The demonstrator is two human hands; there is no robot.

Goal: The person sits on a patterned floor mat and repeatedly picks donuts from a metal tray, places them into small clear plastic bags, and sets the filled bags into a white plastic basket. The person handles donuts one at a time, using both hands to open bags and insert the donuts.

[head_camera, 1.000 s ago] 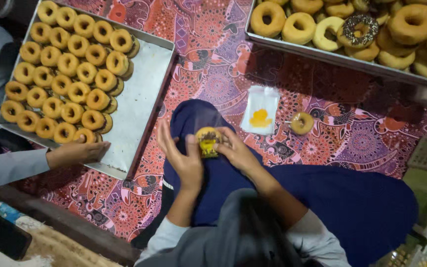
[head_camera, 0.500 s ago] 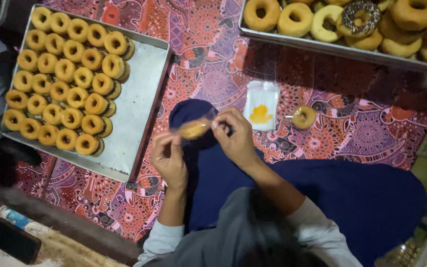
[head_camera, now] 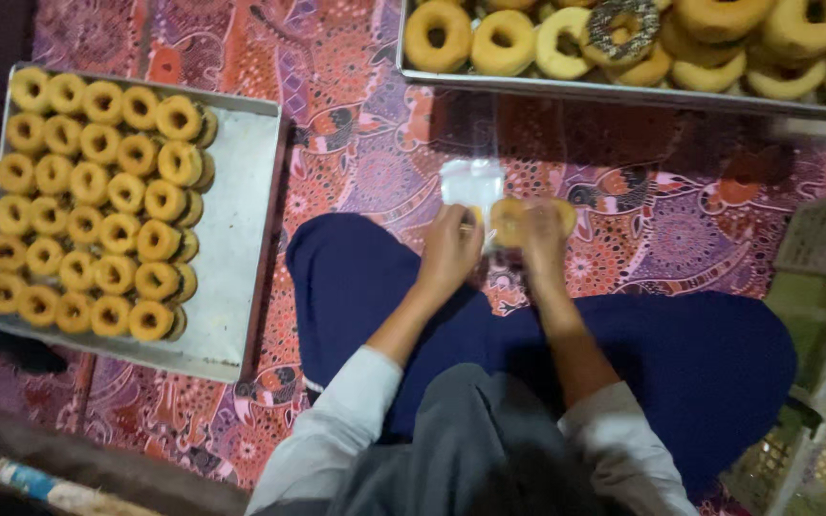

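Left hand (head_camera: 449, 250) and right hand (head_camera: 539, 239) close together, both gripping a doughnut (head_camera: 510, 220) beside a small clear bag (head_camera: 473, 182). Blurry, so exact grip unclear. Tray of doughnuts (head_camera: 241, 239) at the patterned cloth's (head_camera: 356, 115) left edge.

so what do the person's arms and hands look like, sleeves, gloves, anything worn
Both hands are bare: no gloves, and no rings or watch that can be made out on the left hand or the right hand. The forearms are uncovered. Light grey-white sleeves are pushed up to about the elbows, under a darker grey garment.
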